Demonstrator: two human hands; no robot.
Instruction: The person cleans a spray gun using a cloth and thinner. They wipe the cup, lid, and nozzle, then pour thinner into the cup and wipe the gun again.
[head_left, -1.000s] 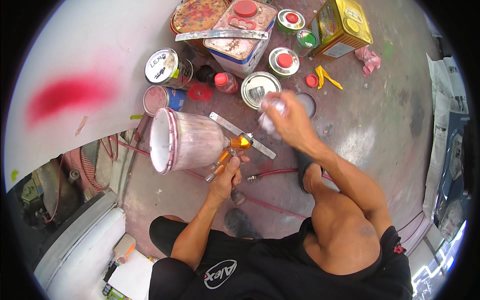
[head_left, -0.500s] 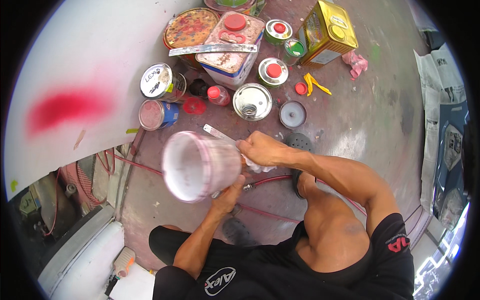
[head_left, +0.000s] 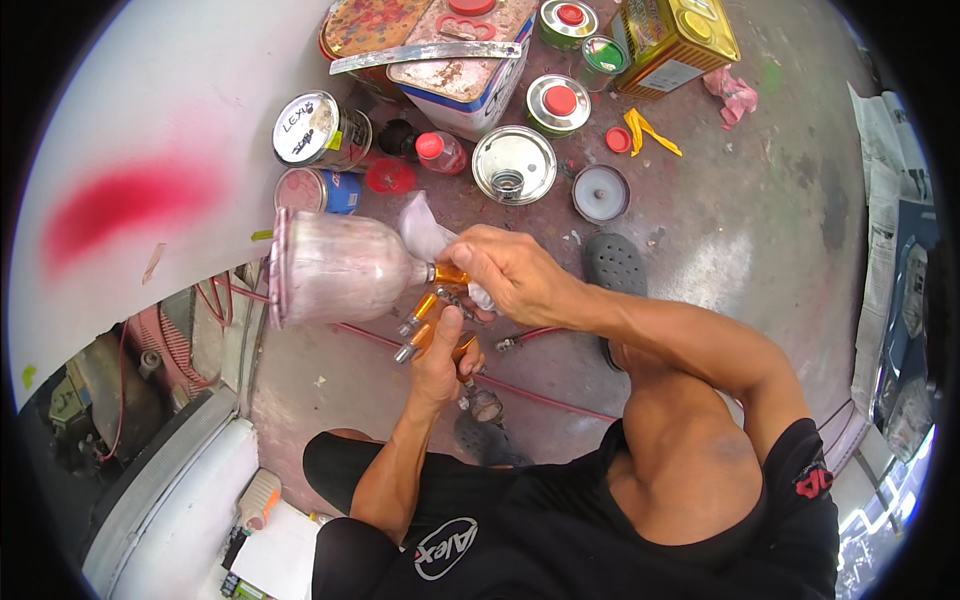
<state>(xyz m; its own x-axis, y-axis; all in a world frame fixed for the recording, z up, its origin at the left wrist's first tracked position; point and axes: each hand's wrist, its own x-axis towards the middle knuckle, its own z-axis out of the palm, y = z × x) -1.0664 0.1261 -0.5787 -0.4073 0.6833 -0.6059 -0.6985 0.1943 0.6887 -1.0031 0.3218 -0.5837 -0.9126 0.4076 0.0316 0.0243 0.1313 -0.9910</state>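
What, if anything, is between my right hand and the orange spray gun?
A white cloth, bunched in your right hand against the orange spray gun beside its cup; how far it reaches under the hand is hidden. Nothing else visible intervenes.

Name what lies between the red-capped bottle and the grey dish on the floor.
In the head view, a round silver lid lies between the red-capped bottle and the grey dish.
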